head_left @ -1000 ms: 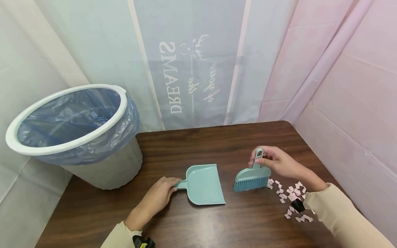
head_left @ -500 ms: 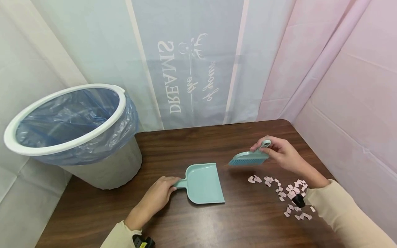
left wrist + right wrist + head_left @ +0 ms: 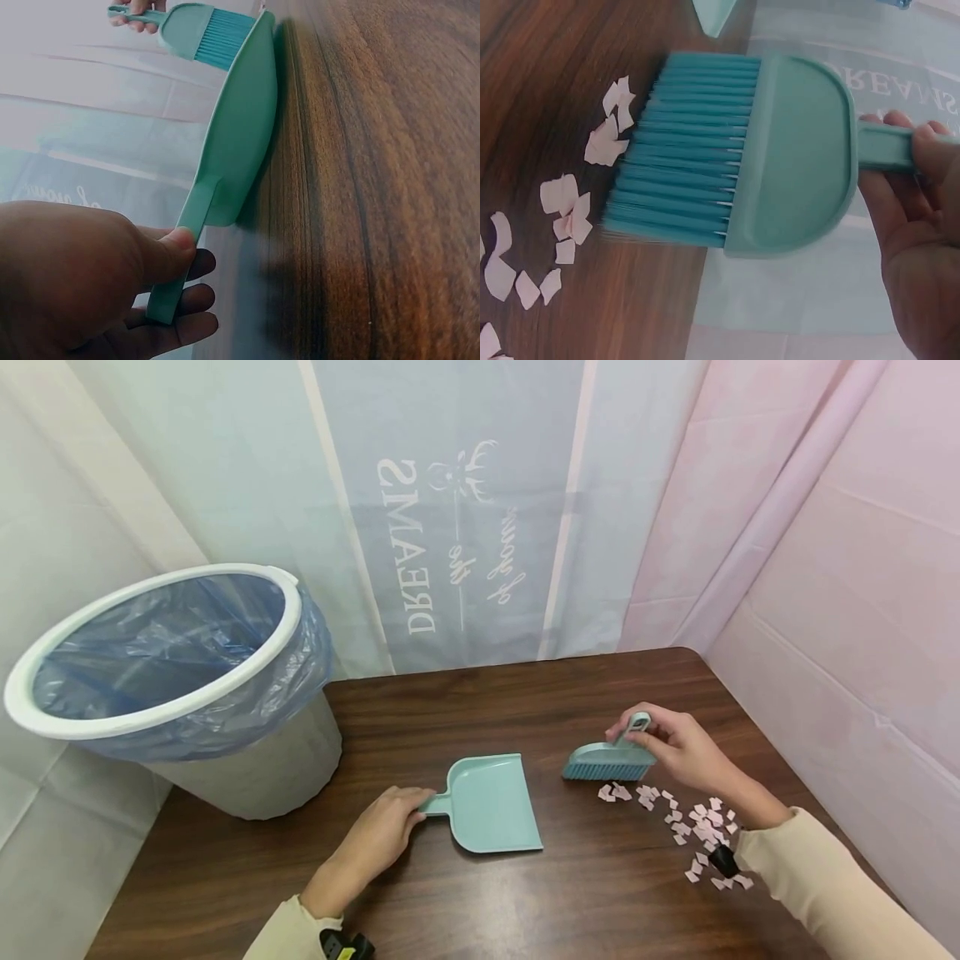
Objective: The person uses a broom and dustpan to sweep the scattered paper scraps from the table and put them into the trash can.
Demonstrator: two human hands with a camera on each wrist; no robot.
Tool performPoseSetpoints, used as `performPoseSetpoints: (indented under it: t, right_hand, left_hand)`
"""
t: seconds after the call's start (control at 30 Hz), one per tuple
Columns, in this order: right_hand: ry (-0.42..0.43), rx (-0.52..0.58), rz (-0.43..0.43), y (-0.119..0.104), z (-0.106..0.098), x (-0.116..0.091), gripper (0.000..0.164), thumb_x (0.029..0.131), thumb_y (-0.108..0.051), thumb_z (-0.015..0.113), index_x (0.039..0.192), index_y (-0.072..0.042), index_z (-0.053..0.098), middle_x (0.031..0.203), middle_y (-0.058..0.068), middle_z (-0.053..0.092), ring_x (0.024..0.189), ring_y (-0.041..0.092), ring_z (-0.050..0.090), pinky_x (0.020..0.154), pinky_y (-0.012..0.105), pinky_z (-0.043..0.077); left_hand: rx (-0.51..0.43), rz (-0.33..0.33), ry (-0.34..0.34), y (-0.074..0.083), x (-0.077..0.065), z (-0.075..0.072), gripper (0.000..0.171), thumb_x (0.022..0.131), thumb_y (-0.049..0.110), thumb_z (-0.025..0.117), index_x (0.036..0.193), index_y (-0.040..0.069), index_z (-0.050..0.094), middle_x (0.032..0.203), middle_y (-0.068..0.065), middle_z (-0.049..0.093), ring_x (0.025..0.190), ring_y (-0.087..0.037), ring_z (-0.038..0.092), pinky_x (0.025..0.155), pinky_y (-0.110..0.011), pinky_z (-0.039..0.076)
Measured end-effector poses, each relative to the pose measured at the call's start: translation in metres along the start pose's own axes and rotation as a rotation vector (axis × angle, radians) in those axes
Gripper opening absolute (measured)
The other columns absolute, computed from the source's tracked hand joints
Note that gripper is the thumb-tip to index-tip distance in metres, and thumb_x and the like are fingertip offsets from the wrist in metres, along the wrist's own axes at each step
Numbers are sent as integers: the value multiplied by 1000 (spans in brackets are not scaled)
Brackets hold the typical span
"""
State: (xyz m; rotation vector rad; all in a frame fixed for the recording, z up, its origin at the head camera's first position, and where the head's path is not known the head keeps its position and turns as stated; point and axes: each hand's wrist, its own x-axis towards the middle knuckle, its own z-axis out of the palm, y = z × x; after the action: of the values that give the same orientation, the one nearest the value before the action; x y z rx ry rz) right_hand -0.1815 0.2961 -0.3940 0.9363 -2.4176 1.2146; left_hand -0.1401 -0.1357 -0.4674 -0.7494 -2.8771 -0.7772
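Note:
A mint-green dustpan (image 3: 493, 806) lies on the wooden table, its wide edge facing right. My left hand (image 3: 387, 827) pinches its handle (image 3: 180, 255) between thumb and fingers. To the right, my right hand (image 3: 678, 745) grips the handle of a small mint hand brush (image 3: 799, 154), held with its teal bristles (image 3: 686, 146) pointing down. Those bristles are close behind the nearest scraps of pale pink paper (image 3: 615, 792). More paper scraps (image 3: 705, 827) trail off toward my right wrist, partly hidden by the black wrist camera.
A waste bin (image 3: 255, 768) lined with a blue plastic bag stands at the left of the table (image 3: 450, 710). Printed cloth (image 3: 480, 527) hangs along the back edge, and a pale pink sheet (image 3: 847, 610) along the right.
The brush lifted off the table, uncovering some paper scraps left of the others, and then came down behind them with its bristles turned downward. My left hand and the dustpan stayed put.

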Motion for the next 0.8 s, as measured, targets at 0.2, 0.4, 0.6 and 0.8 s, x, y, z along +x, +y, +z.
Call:
performPoseSetpoints:
  t: [0.2,0.4,0.6,0.8]
  right_hand:
    - [279,-159,77,-12,2,-2,23,89,13,69,104,-4,68,96,7,75,81,-2,68,64,12,53]
    - [455,-440,147,-25,11,-10,19,86,9,71,102,-2,67,88,11,73,78,-9,63,65,1,44]
    - [441,-569,158,-24,22,-20,24,82,10,72,100,-5,67,86,8,72,69,22,70,64,9,47]
    - [419,-579,178,-15,27,-21,25,81,8,73,100,-6,67,83,8,71,68,24,71,60,36,55]
  left_hand:
    - [8,3,5,-1,0,1,32,90,-3,73,121,1,71,120,-10,72,107,-25,67,92,-40,55]
    - [5,-1,1,-1,0,0,32,90,-3,73,122,1,71,120,-11,72,108,-25,66,92,-40,55]
    - [5,7,3,0,1,-1,33,90,-4,73,122,1,71,120,-11,72,108,-25,66,91,-39,55]
    - [8,1,-1,0,0,0,32,90,-4,73,122,1,71,121,-11,72,108,-25,66,91,-39,55]
